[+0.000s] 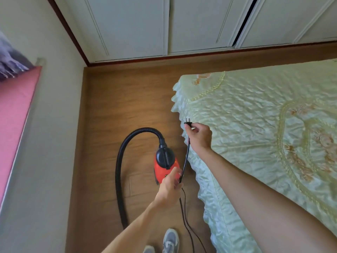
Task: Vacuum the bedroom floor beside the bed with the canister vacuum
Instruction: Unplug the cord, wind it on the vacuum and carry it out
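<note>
Canister vacuum (165, 167) sits on the wood floor (118, 106) right beside the bed (255, 125), hose (118, 170) looping off to one side. Looks like zero vacuuming done so far, it's not even plugged in. Right hand (199, 136) pinches the plug (187, 123), prongs up. Left hand (169, 189) has its fingers curled round the cord (186, 157) lower down. Left to do: find a socket, then the whole floor.

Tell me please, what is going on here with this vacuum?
A person stands beside the bed, getting the cord ready. The right hand pinches the plug, prongs up; the left hand grips the cord lower down. The red vacuum sits on the wooden floor, not plugged in yet.
</note>
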Demonstrator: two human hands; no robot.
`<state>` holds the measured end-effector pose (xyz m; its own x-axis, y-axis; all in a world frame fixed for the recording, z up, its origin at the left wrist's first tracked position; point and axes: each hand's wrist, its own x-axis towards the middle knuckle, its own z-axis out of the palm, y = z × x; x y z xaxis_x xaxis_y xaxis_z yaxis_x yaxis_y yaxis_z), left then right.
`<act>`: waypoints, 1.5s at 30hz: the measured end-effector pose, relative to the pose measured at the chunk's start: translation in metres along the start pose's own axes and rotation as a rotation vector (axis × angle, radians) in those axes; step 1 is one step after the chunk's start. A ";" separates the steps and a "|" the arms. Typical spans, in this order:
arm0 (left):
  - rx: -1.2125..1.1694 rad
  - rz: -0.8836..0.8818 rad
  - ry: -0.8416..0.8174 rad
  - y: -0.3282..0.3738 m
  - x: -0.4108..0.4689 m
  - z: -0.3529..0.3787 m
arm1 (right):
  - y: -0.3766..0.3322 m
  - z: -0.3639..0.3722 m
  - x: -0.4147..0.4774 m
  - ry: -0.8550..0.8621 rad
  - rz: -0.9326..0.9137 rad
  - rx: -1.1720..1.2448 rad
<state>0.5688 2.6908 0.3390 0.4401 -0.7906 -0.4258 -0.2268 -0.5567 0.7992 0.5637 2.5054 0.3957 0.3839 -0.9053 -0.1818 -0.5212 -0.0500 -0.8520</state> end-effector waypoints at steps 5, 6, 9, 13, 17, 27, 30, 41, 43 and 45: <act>-0.028 -0.052 0.051 -0.037 0.008 0.006 | 0.029 0.046 0.009 -0.078 0.028 -0.040; -0.028 -0.063 0.051 -0.044 0.011 0.006 | 0.035 0.055 0.011 -0.090 0.030 -0.046; -0.027 -0.102 0.040 -0.065 0.023 0.006 | 0.053 0.082 0.019 -0.125 0.029 -0.079; -0.040 -0.126 0.044 -0.091 0.044 0.006 | 0.073 0.117 0.036 -0.156 0.045 -0.143; -0.082 -0.185 0.024 -0.117 0.069 0.003 | 0.094 0.153 0.056 -0.187 0.043 -0.217; -0.106 -0.242 -0.013 -0.168 0.129 0.016 | 0.143 0.210 0.100 -0.233 0.079 -0.270; -0.133 -0.278 -0.026 -0.179 0.146 0.031 | 0.161 0.217 0.113 -0.249 0.084 -0.279; -0.148 -0.390 0.021 -0.227 0.207 0.082 | 0.252 0.251 0.163 -0.341 0.066 -0.286; -0.156 -0.409 0.047 -0.239 0.220 0.093 | 0.269 0.258 0.174 -0.352 0.061 -0.304; -0.166 -0.412 0.081 -0.249 0.231 0.102 | 0.281 0.266 0.184 -0.364 0.044 -0.328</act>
<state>0.6383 2.6209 -0.0017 0.5327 -0.4849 -0.6936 0.1211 -0.7675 0.6296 0.6906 2.4369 -0.0076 0.5669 -0.7065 -0.4236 -0.7332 -0.1984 -0.6505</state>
